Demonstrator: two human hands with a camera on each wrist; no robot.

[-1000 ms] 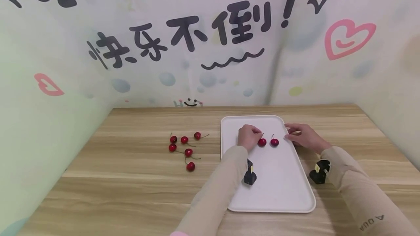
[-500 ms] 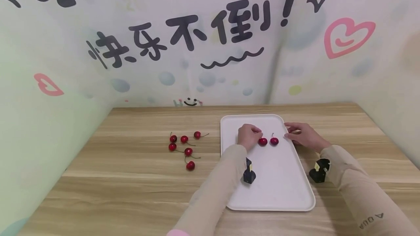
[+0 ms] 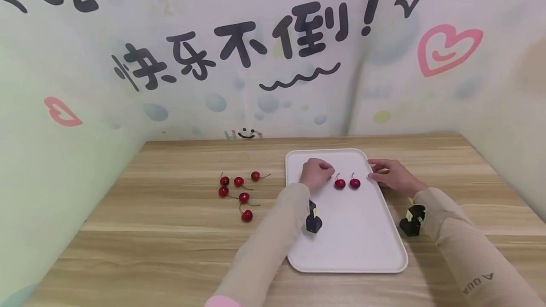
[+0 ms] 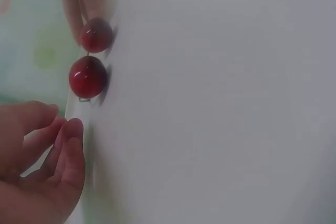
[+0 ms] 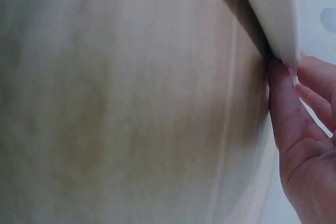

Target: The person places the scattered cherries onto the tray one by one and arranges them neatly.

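Two red cherries stand side by side on the white tray (image 3: 350, 240) in the head view: a left cherry (image 3: 339, 184) and a right cherry (image 3: 355, 183), each with a stem pointing up. Just left of them, over the tray, is my left hand (image 3: 316, 173); its fingers are loosely bent and hold nothing. In the left wrist view, a small gap parts the left hand (image 4: 47, 156) from the nearer cherry (image 4: 87, 77). My right hand (image 3: 395, 176) holds the tray's right rim near its far corner, the thumb (image 5: 289, 108) against the edge.
Several more cherries, among them one cherry (image 3: 247, 215) nearest the front, lie with stems on the wooden table (image 3: 170, 250) left of the tray. A printed wall covering (image 3: 239, 98) stands behind the table's back edge.
My left hand has let go of the left cherry's stem and moved a little left, away from it. That cherry stays on the tray. The right hand keeps its place at the rim.
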